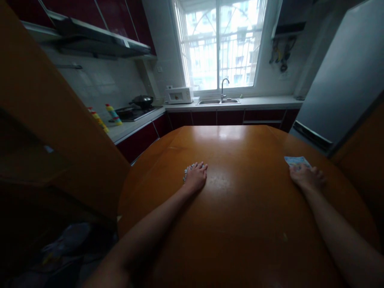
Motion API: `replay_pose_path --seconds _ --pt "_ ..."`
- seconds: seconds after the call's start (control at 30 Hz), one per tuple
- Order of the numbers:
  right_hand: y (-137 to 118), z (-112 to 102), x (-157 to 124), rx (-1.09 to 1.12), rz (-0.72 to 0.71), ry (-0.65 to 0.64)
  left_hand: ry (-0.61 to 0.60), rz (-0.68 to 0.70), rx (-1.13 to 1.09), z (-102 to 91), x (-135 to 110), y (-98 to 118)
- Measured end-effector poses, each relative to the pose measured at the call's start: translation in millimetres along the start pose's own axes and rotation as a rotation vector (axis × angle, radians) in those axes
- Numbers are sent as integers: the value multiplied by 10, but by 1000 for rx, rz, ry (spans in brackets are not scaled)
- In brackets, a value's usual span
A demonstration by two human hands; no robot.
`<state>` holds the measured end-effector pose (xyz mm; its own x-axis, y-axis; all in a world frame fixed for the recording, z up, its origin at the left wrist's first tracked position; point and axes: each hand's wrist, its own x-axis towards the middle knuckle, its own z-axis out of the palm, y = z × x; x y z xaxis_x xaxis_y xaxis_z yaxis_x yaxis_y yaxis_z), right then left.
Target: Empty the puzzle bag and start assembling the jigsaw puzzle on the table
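Note:
My left hand (pixel 197 177) lies palm down on the wooden table (pixel 240 216), its fingers stretched forward over a small heap of grey-white pieces (pixel 185 173). The pieces look like loose jigsaw bits, but most are hidden under the hand. Far to the right, my right hand (pixel 306 177) has its fingers curled at the near edge of a light blue printed card (pixel 297 160). The far part of the card shows beyond the fingers; its picture is too small to read.
Beyond the table run a counter with a sink (pixel 219 102), a white microwave (pixel 179 95) and a black wok (pixel 142 101) on the stove. Two yellow bottles (pixel 114 115) stand at the left. A fridge (pixel 345 76) rises at the right.

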<state>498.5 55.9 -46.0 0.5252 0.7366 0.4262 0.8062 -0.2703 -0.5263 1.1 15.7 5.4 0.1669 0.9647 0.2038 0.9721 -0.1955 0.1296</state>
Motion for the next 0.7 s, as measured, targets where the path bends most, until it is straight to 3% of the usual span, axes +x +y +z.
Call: replay_pose_path --seconds 0.17,0.27,0.37,0.43,0.53,0.63,0.7 --pt "-99 50 26 -55 19 -109 2 -94 32 -166 24 -643" --pt "-311 120 -81 -26 -88 -188 2 -97 27 -303 41 -917" --pt "-667 207 -318 30 -289 -263 14 -86 25 -421 46 -985" --pt "-966 248 -535 42 -422 -284 64 -78 30 -447 30 -856" --pt "-1460 279 -924 94 -510 -328 186 -20 -22 -349 -26 -416" --pt "-1934 271 -1375 136 -524 -348 104 -7 -214 -131 -83 76" --pt "-2183 235 -1669 165 -535 -347 86 -5 -265 -4 -95 265"
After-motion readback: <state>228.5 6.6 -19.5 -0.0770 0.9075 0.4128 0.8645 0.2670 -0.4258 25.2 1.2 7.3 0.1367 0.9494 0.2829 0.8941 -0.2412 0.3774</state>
